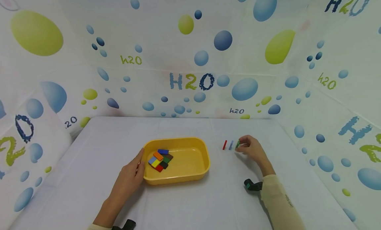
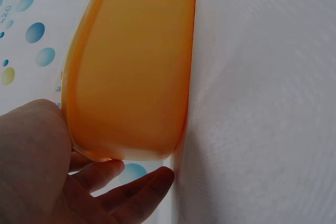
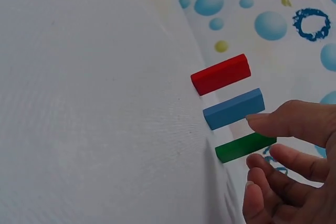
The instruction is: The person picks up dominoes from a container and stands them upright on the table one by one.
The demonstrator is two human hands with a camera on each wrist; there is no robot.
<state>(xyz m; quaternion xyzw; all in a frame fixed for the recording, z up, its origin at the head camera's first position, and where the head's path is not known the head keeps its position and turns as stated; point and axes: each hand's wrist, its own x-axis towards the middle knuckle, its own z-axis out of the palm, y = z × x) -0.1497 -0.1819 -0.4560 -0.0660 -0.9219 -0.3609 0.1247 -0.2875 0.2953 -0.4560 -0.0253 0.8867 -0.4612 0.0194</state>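
Note:
My left hand [image 1: 131,175] holds the left end of a yellow plastic tray [image 1: 186,182]. The thumb lies at its rim, and in the left wrist view the fingers [image 2: 139,195] are at the outside of the tray [image 2: 134,72]. To the right of the tray, my right hand [image 1: 252,150] pinches the upper end of a small green block [image 3: 242,148] between thumb and fingers. That block stands upright on the white table, in a row beside a blue block [image 3: 234,109] and a red block [image 3: 221,75], which also stand apart from each other.
Several coloured blocks [image 1: 157,156] lie bunched at the left side of the tray, among them orange, yellow, red, black, green and blue ones. White cloth covers the table [image 1: 208,210]. A patterned curtain [image 1: 166,41] hangs behind and at both sides.

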